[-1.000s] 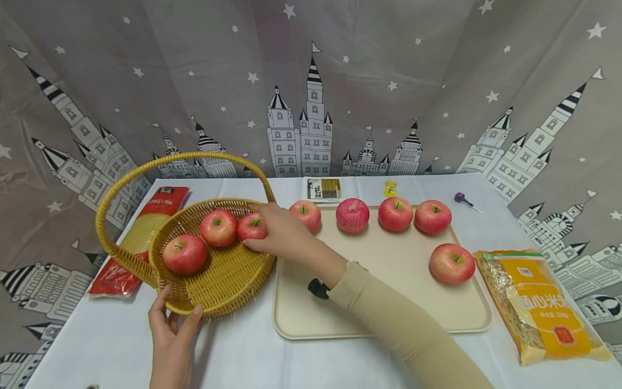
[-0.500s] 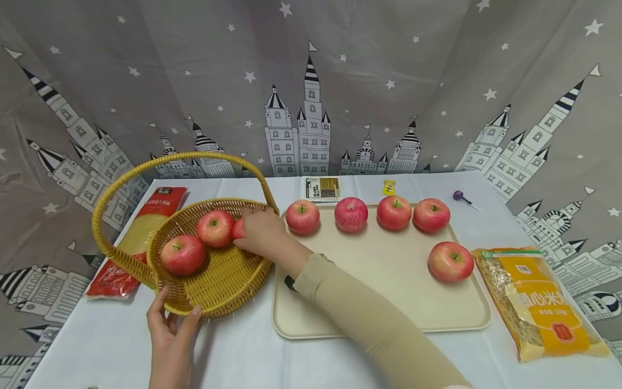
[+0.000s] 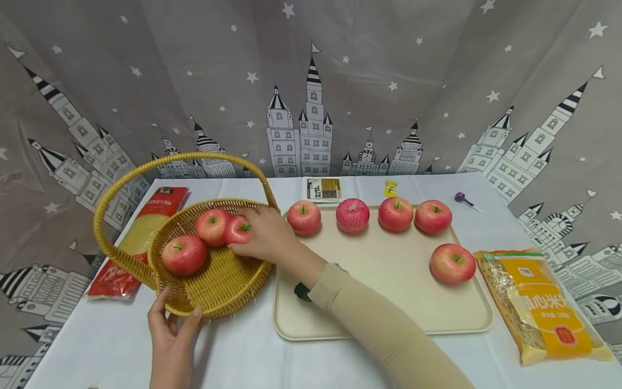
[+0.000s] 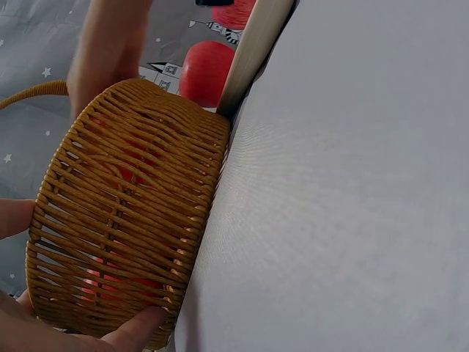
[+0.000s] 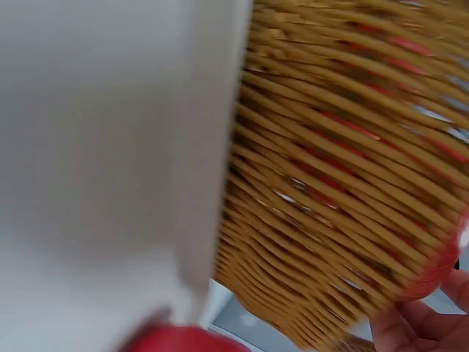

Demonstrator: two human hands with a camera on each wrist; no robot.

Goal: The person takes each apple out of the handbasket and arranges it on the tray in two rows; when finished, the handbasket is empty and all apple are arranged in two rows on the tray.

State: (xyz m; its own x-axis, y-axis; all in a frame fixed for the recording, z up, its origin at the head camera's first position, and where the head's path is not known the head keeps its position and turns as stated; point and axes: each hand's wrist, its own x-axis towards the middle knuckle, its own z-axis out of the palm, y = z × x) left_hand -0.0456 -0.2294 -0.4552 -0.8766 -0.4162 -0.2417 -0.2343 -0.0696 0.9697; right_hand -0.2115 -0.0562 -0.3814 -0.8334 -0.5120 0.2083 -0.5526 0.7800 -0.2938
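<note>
In the head view a yellow wicker basket [image 3: 223, 281] with a tall hoop handle stands at the left, with three red apples inside. My left hand [image 3: 171, 340] grips its near rim, thumb and fingers on either side; the left wrist view shows the thumb [image 4: 139, 326] against the woven wall. My right hand [image 3: 269, 235] reaches over the basket's right rim and holds an apple [image 3: 237, 230] beside the middle apple [image 3: 213, 227]. The left apple [image 3: 183, 255] lies nearer. In the right wrist view the fingertips [image 5: 421, 323] touch the apple, partly hidden by the wicker.
A cream tray [image 3: 369, 292] to the right carries several apples, one of them [image 3: 453, 263] near its right edge. Around lie a red noodle packet [image 3: 150, 221], a yellow food bag [image 3: 544, 305], a small carton [image 3: 324, 189], a yellow candy [image 3: 390, 188] and a lollipop [image 3: 466, 201].
My right hand and its apple have shifted left inside the basket, up close to the middle apple, which has edged left a little. My left hand stays on the rim.
</note>
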